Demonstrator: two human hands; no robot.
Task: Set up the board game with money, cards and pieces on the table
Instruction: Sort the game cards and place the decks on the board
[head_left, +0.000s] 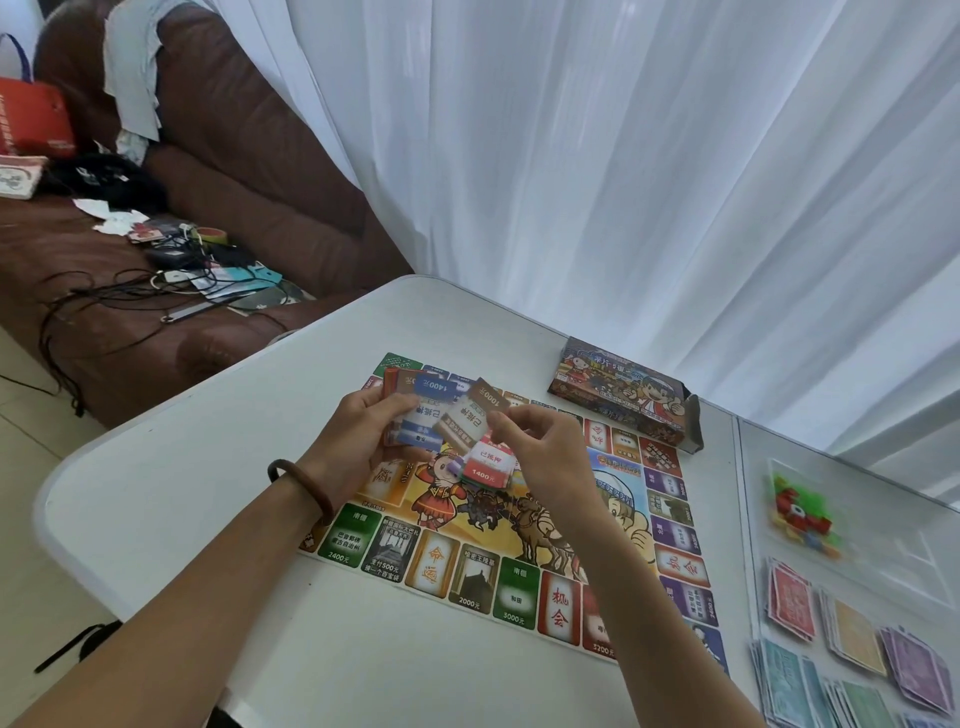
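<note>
A colourful game board (467, 566) lies flat on the white table (208, 499). My left hand (358, 436) grips a fanned stack of property cards (415, 410) above the board's far left part. My right hand (540, 457) pinches one brown 1000 card (470, 415) at the edge of that fan. Below the hands a small pile of cards (485, 467) with a red 1400 card on top rests on the board's middle. Stacks of paper money (852, 654) in red, yellow, purple, blue and green lie at the right. A clear bag of game pieces (802, 512) sits beyond them.
The open game box (623, 397) lies on the table behind the board. A brown sofa (218, 171) strewn with cables, a red bag and small items stands at the left. White curtains (623, 156) hang behind the table. A seam splits the table at the right.
</note>
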